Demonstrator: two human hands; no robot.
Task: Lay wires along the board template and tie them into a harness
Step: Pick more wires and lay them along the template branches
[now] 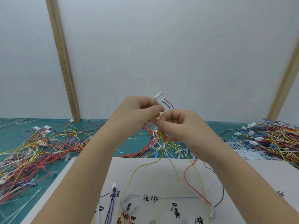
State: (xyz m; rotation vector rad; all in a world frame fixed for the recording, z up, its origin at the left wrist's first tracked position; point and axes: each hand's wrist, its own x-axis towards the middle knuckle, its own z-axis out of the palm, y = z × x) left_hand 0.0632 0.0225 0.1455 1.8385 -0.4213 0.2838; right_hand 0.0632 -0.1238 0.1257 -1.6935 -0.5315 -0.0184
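Both hands are raised in front of me above the white template board [161, 175]. My left hand [137, 113] pinches a small bundle of yellow wires [159, 117] just below a white multi-pin connector [158, 97], from which a red and a blue wire also leave. My right hand [178, 125] pinches the same yellow wires a little lower. Below the hands the yellow wires [176, 175] hang in loops onto the board, with a red wire [186, 178] and a black wire [221, 196]. The board bears handwritten black labels and a small white connector [113, 185] with purple wires.
On the green mat [129, 147], a tangled pile of red and yellow harnesses [35, 151] lies at the left and another pile [275, 139] at the right. White cable ties [247, 151] lie by the right pile. A white wall with wooden battens [64, 62] stands behind.
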